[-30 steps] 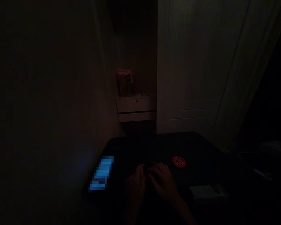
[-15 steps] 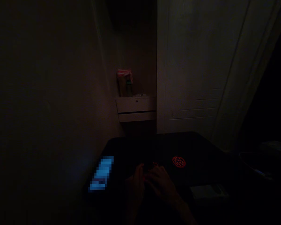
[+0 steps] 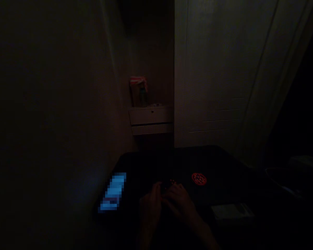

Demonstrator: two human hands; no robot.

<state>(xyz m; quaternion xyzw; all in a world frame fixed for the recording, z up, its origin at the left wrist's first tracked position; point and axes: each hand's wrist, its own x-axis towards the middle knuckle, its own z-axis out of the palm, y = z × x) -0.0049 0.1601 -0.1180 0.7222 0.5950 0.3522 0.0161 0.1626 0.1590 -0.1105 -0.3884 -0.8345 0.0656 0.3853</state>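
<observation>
The scene is very dark. My left hand (image 3: 151,203) and my right hand (image 3: 179,199) are close together low over a black surface (image 3: 172,159). Both have bent, closed fingers, their tips nearly meeting around something too dark to make out. Several tiny red bits (image 3: 173,181) show just beyond my right fingertips. To the right of my hands lies a round, red-rimmed piece (image 3: 199,178) with red bits inside its ring; I cannot tell its kind.
A lit, blurred screen (image 3: 113,192) is at the left edge of the surface. A pale flat box (image 3: 232,212) lies at the right front. Behind stand a white drawer unit (image 3: 152,118) with a bottle (image 3: 143,96) on it, and a pale panel (image 3: 214,69).
My hands stay in nearly the same place, with slight finger movement. A faint red glint that showed between them earlier is now hardly visible. The view has shifted very slightly.
</observation>
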